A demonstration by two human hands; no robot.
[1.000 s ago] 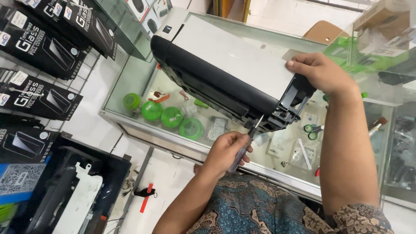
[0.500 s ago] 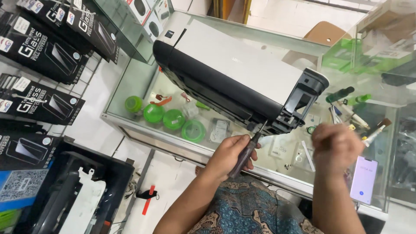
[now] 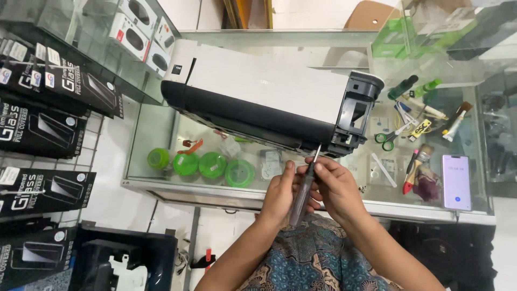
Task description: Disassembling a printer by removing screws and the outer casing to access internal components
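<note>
Flat black rectangular screen-protector packages point(image 3: 40, 121) hang in rows at left. White boxes picturing black computer mice point(image 3: 141, 37) stand top left. A smartphone's lit pale screen point(image 3: 456, 181) lies at right on the glass counter point(image 3: 323, 202).

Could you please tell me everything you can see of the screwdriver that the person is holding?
The screwdriver has a dark, smoky, see-through handle that looks like plastic and a thin bright metal shaft. It stands nearly upright, tilted slightly right, tip up. The left hand wraps the handle from the left; the right hand pinches it near the shaft. Its tip reaches the lower black edge of the printer, which lies on the glass counter; actual contact cannot be judged.
</note>
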